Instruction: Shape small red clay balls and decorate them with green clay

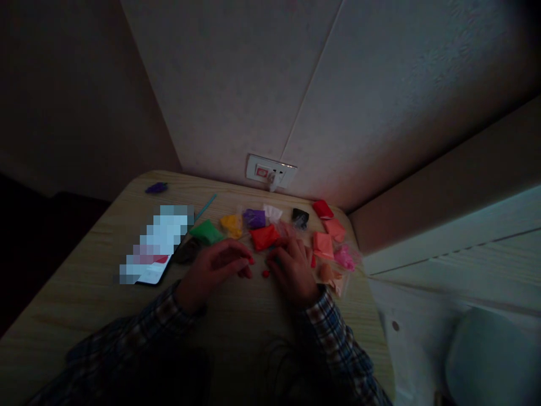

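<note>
Small red ball between two curled hands

The small red ball [266, 274] lies on the table [236, 330], just left of the right hand [293, 269] and a little farther from the fingertips of the left hand [215, 269]. The left hand is curved, with a red bit [251, 261] at its fingertips; whether that bit is gripped or only touched, I cannot tell. The right hand's fingers are bunched and narrow, and what may be between them is hidden.

The ball looks like soft modelling clay: probably very light, easily dented and apt to roll. Its round sides seem best taken between thumb and forefinger pads, barely pressed; a firm pinch could flatten it.

Ahead of the hands, the red packet [264, 237] sits close to the right fingers, with the yellow packet [231, 225] and green packet [207, 232] beyond the left hand. Right of the right hand, the coral packet [323, 245] and peach packet [337, 281] narrow any sideways move, and the table's edge runs beyond them. Left of the left hand lies the phone [163, 248]. Bare wood shows between the wrists, so drawing back towards the body looks the easiest way
</note>
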A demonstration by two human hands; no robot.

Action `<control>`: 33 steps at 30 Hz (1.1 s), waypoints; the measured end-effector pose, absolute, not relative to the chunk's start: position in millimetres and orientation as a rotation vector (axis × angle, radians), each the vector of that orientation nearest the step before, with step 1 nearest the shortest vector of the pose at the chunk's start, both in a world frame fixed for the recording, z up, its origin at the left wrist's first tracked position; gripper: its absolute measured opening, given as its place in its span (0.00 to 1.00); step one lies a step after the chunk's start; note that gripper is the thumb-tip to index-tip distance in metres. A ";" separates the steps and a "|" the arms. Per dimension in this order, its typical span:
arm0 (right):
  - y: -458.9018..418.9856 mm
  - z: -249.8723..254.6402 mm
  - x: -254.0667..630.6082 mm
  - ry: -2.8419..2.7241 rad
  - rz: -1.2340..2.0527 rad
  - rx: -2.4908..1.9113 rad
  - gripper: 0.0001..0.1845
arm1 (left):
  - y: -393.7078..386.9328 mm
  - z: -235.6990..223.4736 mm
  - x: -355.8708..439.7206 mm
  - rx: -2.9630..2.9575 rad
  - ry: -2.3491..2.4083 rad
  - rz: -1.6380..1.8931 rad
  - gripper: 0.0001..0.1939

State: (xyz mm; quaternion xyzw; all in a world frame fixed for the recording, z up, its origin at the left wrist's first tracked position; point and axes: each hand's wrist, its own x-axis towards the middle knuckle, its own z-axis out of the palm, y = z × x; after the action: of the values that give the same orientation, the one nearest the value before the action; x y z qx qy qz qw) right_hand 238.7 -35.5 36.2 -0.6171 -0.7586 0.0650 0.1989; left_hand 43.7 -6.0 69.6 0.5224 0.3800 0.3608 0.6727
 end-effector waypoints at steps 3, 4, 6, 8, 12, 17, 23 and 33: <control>-35.8 36.8 238.3 -2.118 0.205 -1.714 0.01 | -5.6 68.4 43.2 1.140 0.841 0.824 0.06; -35.8 36.9 238.4 -2.117 0.209 -1.712 0.01 | -5.4 68.1 43.0 1.129 0.839 0.829 0.06; -35.8 37.3 238.9 -2.109 0.227 -1.709 0.01 | -5.0 68.1 42.6 1.113 0.842 0.831 0.05; -35.6 38.9 240.2 -2.051 0.283 -1.684 0.02 | -4.9 69.3 42.4 1.106 0.849 0.831 0.05; -35.6 47.9 243.2 -1.864 0.493 -1.496 0.03 | -6.0 72.4 42.3 1.112 0.866 0.834 0.04; -38.4 62.9 241.3 -1.657 0.815 -1.290 0.04 | -7.0 71.0 42.7 1.097 0.879 0.831 0.06; -43.8 68.8 233.3 -1.547 0.985 -1.231 0.03 | -9.5 70.7 45.4 0.946 0.879 0.754 0.08; -50.8 76.8 227.8 -1.639 0.617 -1.352 0.02 | -14.6 70.8 46.5 0.865 0.742 0.540 0.19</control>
State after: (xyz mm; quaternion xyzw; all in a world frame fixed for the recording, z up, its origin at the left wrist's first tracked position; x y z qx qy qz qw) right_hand 227.8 -50.8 76.8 -0.5462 -0.6624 0.2492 0.4481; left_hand 46.5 -14.6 70.8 0.4046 0.3467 0.2527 0.8076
